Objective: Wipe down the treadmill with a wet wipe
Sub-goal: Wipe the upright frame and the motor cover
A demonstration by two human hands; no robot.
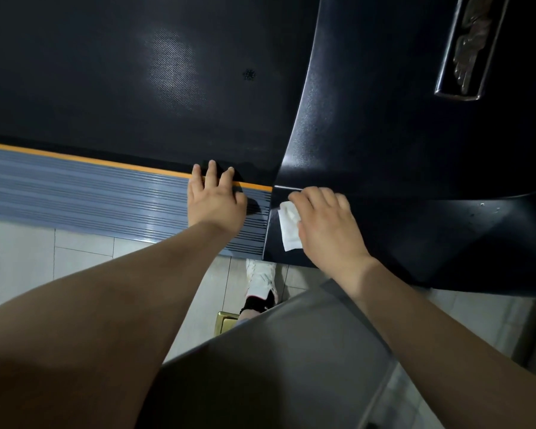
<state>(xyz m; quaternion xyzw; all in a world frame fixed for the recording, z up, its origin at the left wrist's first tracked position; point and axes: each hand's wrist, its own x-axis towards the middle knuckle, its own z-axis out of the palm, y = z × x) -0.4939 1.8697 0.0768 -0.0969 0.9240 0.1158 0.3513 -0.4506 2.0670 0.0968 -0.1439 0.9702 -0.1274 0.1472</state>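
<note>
Treadmill (369, 125) surfaces fill the upper view: we see the dark running belt (121, 72), the grey ribbed side rail (75, 193) with its orange stripe (75, 156), and the glossy black motor cover on the right. We judge the wiping to be under way. The wet wipe (288, 226), white and folded, lies on the near corner of the motor cover, just beside the seam with the side rail. Nothing in view lets us tell which areas are already cleaned, though a few droplets glint on the cover further right; we take the belt, rail and most of the cover as possibly still to do. Our right hand (325, 224) presses the wipe flat, fingers extended and close together, lightly blurred at the tips. Our left hand (217, 199) rests on the rail, fingers straight and slightly spread, tips over the orange stripe onto the belt edge, holding nothing.
</note>
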